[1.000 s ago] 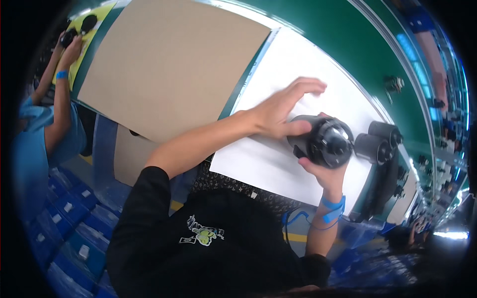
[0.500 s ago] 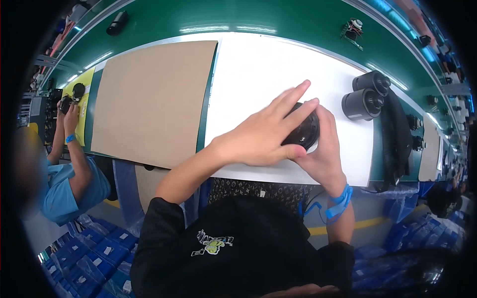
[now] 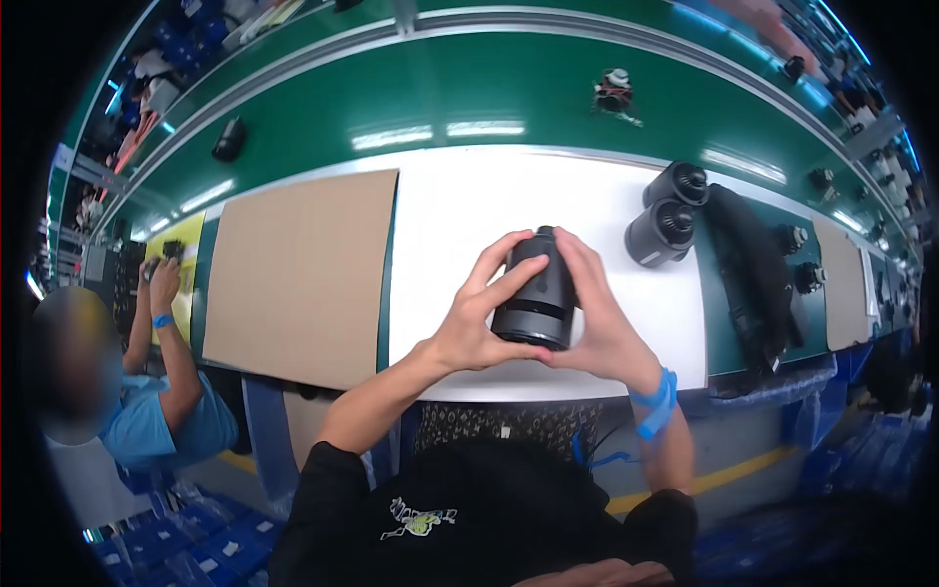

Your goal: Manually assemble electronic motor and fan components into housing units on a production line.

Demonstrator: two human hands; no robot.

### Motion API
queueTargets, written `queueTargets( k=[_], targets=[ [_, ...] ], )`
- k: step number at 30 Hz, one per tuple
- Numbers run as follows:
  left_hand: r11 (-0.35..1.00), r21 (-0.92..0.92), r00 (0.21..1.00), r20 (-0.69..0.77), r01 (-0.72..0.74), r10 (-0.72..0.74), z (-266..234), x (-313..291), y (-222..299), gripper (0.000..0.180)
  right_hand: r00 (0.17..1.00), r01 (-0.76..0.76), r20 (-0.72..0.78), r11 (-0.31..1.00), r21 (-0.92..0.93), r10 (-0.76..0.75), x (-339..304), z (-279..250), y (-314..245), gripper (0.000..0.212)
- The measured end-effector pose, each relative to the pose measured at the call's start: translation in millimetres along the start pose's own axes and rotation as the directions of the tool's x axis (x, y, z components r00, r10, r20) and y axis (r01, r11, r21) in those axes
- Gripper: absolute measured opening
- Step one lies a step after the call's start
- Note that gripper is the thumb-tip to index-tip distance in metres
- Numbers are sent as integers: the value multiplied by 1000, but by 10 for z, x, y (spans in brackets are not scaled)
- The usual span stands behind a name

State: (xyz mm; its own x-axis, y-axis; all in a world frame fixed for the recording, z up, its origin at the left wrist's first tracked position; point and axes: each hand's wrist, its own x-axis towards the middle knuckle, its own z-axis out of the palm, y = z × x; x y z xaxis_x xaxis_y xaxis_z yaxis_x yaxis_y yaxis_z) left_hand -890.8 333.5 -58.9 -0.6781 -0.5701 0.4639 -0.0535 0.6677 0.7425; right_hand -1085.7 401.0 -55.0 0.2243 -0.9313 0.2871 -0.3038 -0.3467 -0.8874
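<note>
Between my two hands is a black cylindrical device [image 3: 544, 293], lying tilted with its narrow knob end pointing away from me. My left hand [image 3: 486, 315] wraps its left side, the thumb along the near rim. On the other side my right hand [image 3: 597, 318] grips it, fingers along its length; a blue band [image 3: 659, 403] circles that wrist. The thumbs come close together at the near end. Beneath is a white work sheet [image 3: 450, 220]. Two similar black cylinders, a nearer one [image 3: 660, 233] and a farther one [image 3: 675, 184], stand to the right.
A brown cardboard sheet [image 3: 298, 279] lies left. Black cloth [image 3: 748, 264] lies right, beside small parts [image 3: 809, 278]. On the green bench [image 3: 323, 117] are a wired component [image 3: 614, 95] and a black cylinder [image 3: 230, 139]. A person in blue [image 3: 166, 416] works at far left.
My hands and the device have moved left and nearer me. The device has turned from end-on to showing its side, and my left hand has shifted from over it to its side. My view has tilted up.
</note>
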Motion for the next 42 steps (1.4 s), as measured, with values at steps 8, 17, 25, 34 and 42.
queueTargets(
  k=[8, 17, 25, 34, 42],
  targets=[
    [777, 629, 998, -59, 17, 26, -1019, 1368, -1567, 90, 711, -318, -699, 851, -417, -77, -381, -437, 515, 85],
    [446, 889, 986, -36, 105, -161, -1310, 1801, -2239, 96, 527, -494, -838, 854, -166, 141, -73, -452, 1008, 85],
    [238, -911, 930, 280, 336, -240, -78, 322, -867, 81, 726, 334, -198, 590, -735, -658, 394, 336, 370, 69],
    [601, -741, 871, -47, 298, -489, -550, -66, -1426, 95, 912, 39, -247, 669, -742, -328, 2088, -675, 726, 44],
    [614, -742, 939, 57, 268, -340, -456, -28, -1490, 98, 933, -324, 79, 917, -231, 350, 3128, -1977, 2819, 110]
  ],
)
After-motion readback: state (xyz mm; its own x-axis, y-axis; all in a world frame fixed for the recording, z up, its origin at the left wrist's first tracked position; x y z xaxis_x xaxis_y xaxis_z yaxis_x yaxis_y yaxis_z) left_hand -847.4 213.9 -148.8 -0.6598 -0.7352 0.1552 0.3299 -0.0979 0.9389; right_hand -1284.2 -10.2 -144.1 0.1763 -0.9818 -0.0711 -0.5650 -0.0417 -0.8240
